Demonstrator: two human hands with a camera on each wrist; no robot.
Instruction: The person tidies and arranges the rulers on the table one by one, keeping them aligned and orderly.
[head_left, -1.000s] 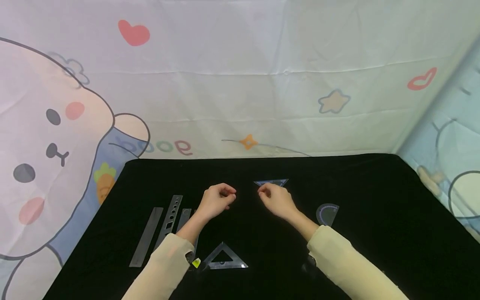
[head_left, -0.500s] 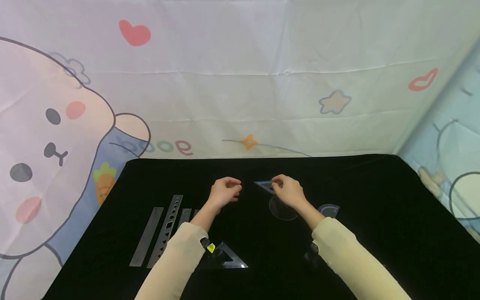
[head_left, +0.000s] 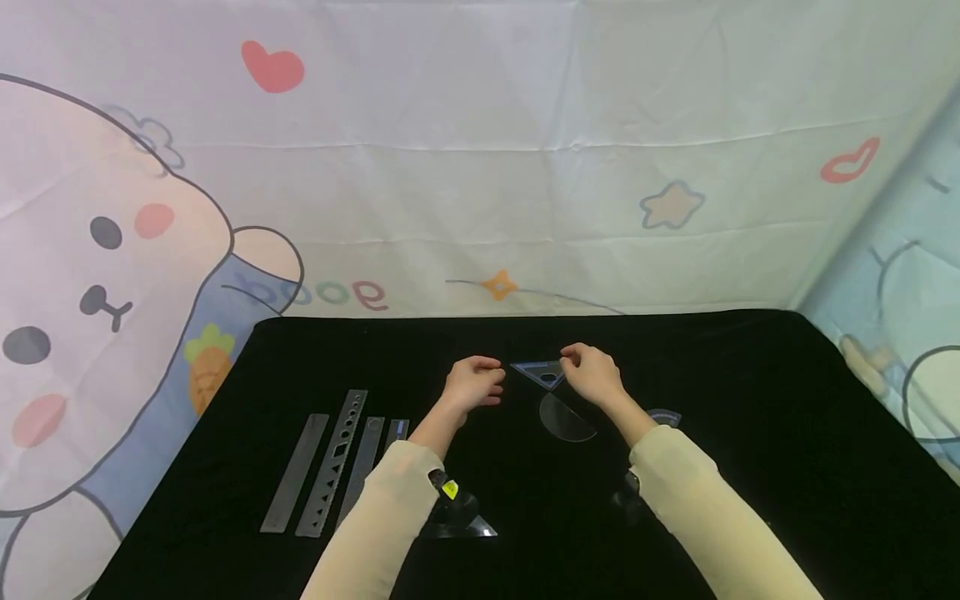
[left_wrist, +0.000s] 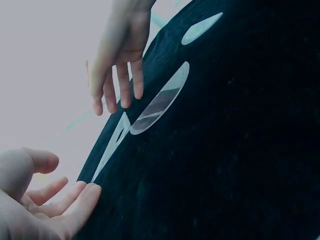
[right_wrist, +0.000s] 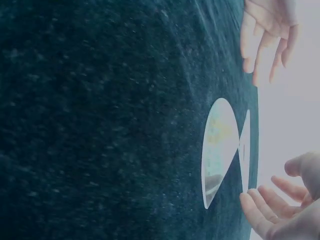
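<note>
A small clear set square with blue markings (head_left: 538, 372) lies near the far edge of the black cloth, its tip pointing toward the person. Just below that tip is a clear semicircular protractor (head_left: 564, 418), tilted on the cloth. My left hand (head_left: 474, 384) hovers left of the set square, fingers loosely bent and thumb apart. Over the right end of the set square is my right hand (head_left: 592, 375); its fingertips overlap that corner in view, and whether they touch cannot be told. In the right wrist view the right thumb (right_wrist: 300, 165) stands apart from the fingers.
Several rulers lie side by side at the left, including a plain one (head_left: 295, 473) and one with cut-out shapes (head_left: 332, 464). A larger set square (head_left: 468, 528) is partly hidden by the left forearm. A second protractor (head_left: 666, 417) shows behind the right forearm.
Both hands have moved right and slightly farther away. The right hand has slid off the set square's middle to its right corner, uncovering the semicircular protractor. The lying pieces look unmoved.
</note>
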